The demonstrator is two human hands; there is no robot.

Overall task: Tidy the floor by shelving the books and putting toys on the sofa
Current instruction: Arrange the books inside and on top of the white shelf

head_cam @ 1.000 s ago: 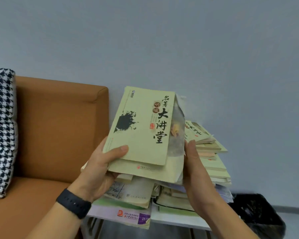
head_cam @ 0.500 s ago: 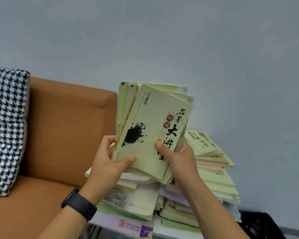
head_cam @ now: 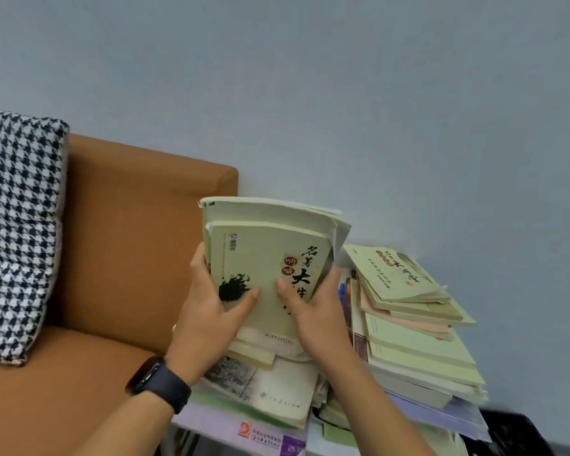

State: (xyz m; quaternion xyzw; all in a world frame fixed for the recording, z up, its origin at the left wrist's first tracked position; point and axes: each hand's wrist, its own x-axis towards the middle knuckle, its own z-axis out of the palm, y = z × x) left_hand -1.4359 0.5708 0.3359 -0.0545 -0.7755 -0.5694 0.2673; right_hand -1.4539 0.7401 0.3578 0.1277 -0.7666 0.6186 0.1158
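I hold a bundle of pale green paperback books (head_cam: 264, 255) upright in both hands, over a messy pile of books (head_cam: 418, 343) on a small white table beside the sofa. My left hand (head_cam: 208, 320) grips the bundle's left edge, thumb on the front cover by the black ink blot. My right hand (head_cam: 316, 314) grips the lower right edge, thumb on the cover over the printed title. The bundle's bottom edge rests on or just above flat books (head_cam: 270, 386) below. No toys are in view.
An orange sofa (head_cam: 129, 245) fills the left, with a black-and-white houndstooth cushion (head_cam: 17, 232) against its back. A black bin bag (head_cam: 517, 432) sits at the lower right past the table. A plain grey wall stands behind everything.
The bundle went from lying tilted flat to standing upright. My right hand moved from the side edge onto the front cover. The view has shifted right and down.
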